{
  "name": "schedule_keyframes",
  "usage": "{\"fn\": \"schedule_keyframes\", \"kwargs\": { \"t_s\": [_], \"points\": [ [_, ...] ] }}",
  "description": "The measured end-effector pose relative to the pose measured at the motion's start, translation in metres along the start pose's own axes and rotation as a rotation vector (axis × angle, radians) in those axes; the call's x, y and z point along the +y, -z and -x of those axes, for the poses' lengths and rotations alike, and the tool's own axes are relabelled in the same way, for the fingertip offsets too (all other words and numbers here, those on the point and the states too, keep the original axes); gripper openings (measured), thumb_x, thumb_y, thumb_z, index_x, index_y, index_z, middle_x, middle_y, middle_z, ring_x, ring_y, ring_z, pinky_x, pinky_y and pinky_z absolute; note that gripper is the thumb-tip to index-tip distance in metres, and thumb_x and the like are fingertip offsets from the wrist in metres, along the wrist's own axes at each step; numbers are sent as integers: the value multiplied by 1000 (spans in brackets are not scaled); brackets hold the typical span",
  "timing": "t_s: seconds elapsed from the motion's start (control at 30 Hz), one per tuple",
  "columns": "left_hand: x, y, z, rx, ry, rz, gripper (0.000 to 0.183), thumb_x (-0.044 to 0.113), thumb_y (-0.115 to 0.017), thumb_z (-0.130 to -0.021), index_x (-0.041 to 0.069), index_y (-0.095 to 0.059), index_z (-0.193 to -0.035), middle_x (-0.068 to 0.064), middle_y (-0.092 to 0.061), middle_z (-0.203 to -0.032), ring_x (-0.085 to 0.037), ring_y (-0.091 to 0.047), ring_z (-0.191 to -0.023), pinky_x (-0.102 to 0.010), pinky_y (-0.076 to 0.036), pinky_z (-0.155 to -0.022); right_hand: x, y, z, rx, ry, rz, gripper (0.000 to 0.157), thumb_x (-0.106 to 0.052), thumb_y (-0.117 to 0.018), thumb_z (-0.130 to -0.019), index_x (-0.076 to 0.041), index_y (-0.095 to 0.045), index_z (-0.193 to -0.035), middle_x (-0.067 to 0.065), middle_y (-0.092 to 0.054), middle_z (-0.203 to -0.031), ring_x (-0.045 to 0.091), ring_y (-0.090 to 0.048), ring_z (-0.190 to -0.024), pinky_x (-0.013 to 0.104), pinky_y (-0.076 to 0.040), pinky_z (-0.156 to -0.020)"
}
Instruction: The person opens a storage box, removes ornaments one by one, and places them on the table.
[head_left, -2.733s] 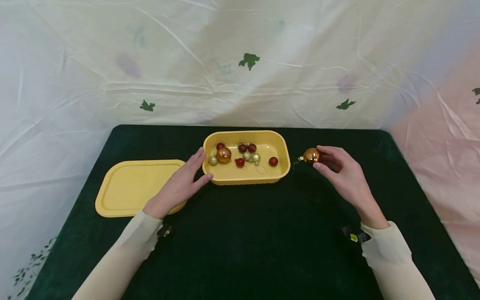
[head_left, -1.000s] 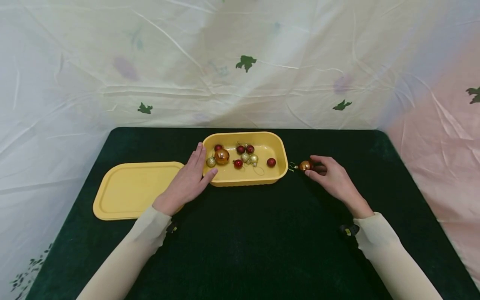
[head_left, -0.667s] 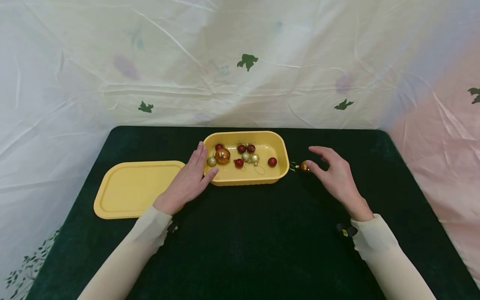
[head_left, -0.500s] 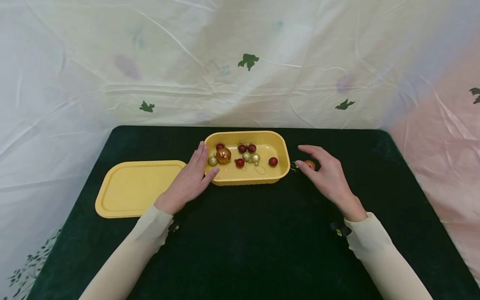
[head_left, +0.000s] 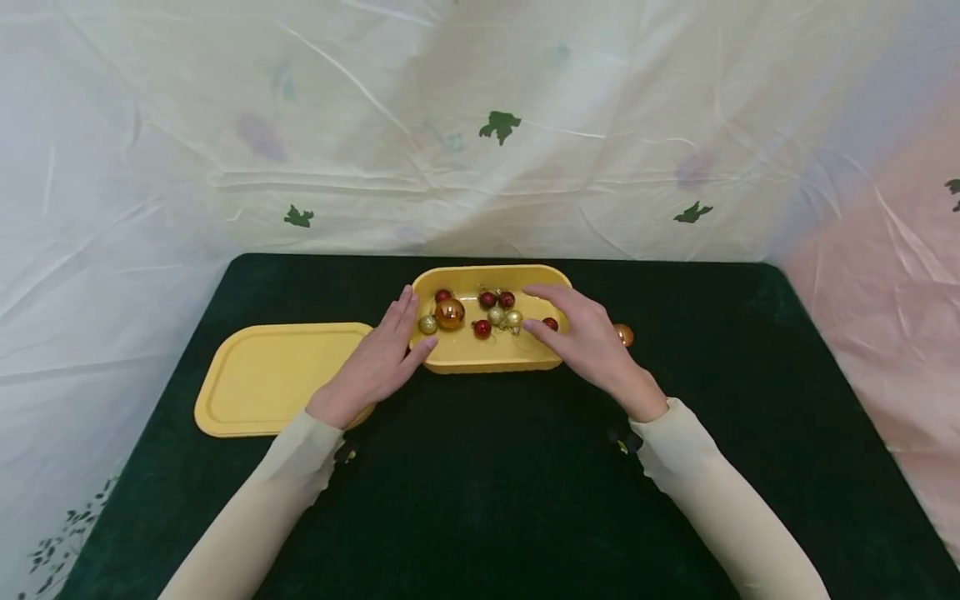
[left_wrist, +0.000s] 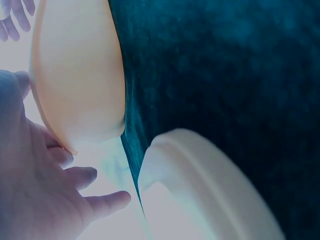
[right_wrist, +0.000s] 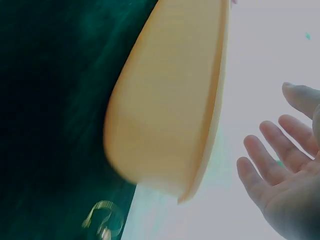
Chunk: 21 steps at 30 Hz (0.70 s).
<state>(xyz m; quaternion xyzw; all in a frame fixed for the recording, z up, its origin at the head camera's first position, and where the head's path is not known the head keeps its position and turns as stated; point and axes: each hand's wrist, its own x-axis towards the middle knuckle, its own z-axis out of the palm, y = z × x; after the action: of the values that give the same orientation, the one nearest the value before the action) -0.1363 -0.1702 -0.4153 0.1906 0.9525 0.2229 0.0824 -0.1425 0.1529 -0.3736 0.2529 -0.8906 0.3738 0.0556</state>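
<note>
A yellow box (head_left: 491,367) stands toward the back of the table with several small red and gold baubles (head_left: 482,328) and one large copper bauble (head_left: 450,314) in it. My left hand (head_left: 375,362) rests at its left rim, fingers straight. Over the right end of the box hovers my right hand (head_left: 588,342), thumb and fingers spread apart and holding nothing; it partly hides a red bauble (head_left: 551,323). Another copper bauble (head_left: 624,335) lies on the table right of the box, partly behind that hand. Its gold string (right_wrist: 107,215) shows in the right wrist view.
A yellow lid (head_left: 277,375) lies flat left of the box, one corner under my left forearm. Dark green cloth (head_left: 480,483) covers the table. A pale printed curtain (head_left: 375,167) hangs behind it.
My right hand set the copper bauble on the table right of the box and let go. It then moved left over the box. My left hand stays at the rim.
</note>
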Motion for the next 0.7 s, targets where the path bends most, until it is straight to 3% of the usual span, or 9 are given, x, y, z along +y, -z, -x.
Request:
{"fn": "schedule_keyframes", "kwargs": {
  "t_s": [0.27,0.47,0.7],
  "points": [
    [-5,2,1,4,-16,10,76,53,-27,-111,8,1,-166,-7,7,-174,-34,-4,-159,-54,-14,-126,-14,-31,-32,-65,52,22,50,-24,-74,-98,-6,-61,-142,12,-62,-143,29,-56,-133,50,-43,-113],
    [-6,2,2,-2,-28,16,72,48,-25,-113,7,2,-166,-8,8,-173,-34,-1,-159,-52,-12,-127,-19,-51,-49,-120,50,1,54,-25,-75,-98,-4,-58,-145,13,-61,-143,31,-61,-125,47,-48,-108],
    [-7,2,1,-10,-26,-5,74,49,-25,-113,7,5,-165,-10,8,-174,-34,-1,-159,-52,-12,-127,-21,-68,-65,-180,2,17,58,-27,-76,-97,-6,-56,-147,11,-56,-150,27,-51,-139,45,-41,-116]
  ]
}}
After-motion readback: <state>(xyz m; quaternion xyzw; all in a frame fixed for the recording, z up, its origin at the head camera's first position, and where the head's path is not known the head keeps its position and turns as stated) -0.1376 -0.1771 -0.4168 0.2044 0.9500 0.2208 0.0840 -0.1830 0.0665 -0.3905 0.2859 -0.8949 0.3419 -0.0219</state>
